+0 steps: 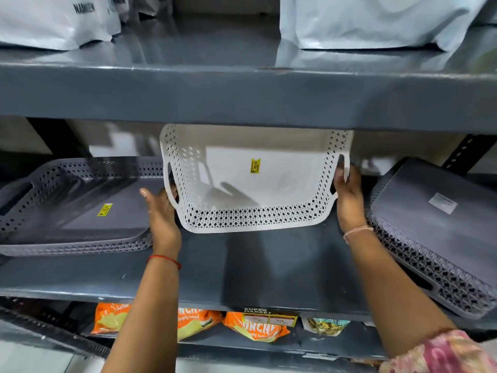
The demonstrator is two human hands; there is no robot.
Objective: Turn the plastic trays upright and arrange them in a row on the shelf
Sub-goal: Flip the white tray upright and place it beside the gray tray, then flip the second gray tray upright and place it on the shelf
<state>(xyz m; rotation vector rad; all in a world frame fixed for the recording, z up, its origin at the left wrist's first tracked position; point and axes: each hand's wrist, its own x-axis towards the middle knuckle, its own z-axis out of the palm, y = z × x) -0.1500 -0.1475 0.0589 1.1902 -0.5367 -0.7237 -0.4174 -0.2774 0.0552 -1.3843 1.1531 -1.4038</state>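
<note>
A white perforated plastic tray (269,181) is held above the middle of the grey shelf (255,267), tilted with its open side facing me and a yellow price sticker on its base. My left hand (161,211) grips its left handle and my right hand (348,195) grips its right handle. A grey perforated tray (72,208) stands upright on the shelf to the left, almost touching the white one. Another grey tray (441,230) lies upside down at the right, tilted over the shelf's front edge.
The shelf above (242,92) hangs low over the white tray and carries white bags (376,20). Below the working shelf lie orange snack packets (252,327). A dark slotted upright (462,152) stands at the back right.
</note>
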